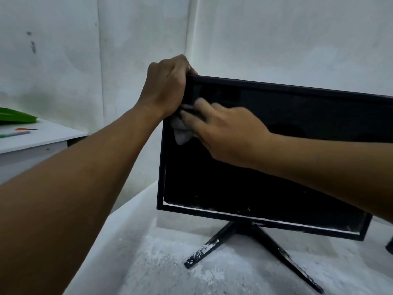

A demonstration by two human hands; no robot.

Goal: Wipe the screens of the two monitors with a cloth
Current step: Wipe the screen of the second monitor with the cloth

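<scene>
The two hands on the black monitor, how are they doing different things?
The left hand curls its grip round the top left corner of the black flat-screen monitor, steadying it; the right hand presses a crumpled grey cloth flat against the screen. The left hand holds no cloth and sits higher; the right lies lower, on the glass. Both touch the same monitor, close together.

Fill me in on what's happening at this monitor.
A person is cleaning a black monitor that stands on a dusty white table. The left hand grips the monitor's upper left corner to steady it. The right hand presses a grey cloth against the screen near its left edge. White dust lines the lower bezel and the stand.
</scene>
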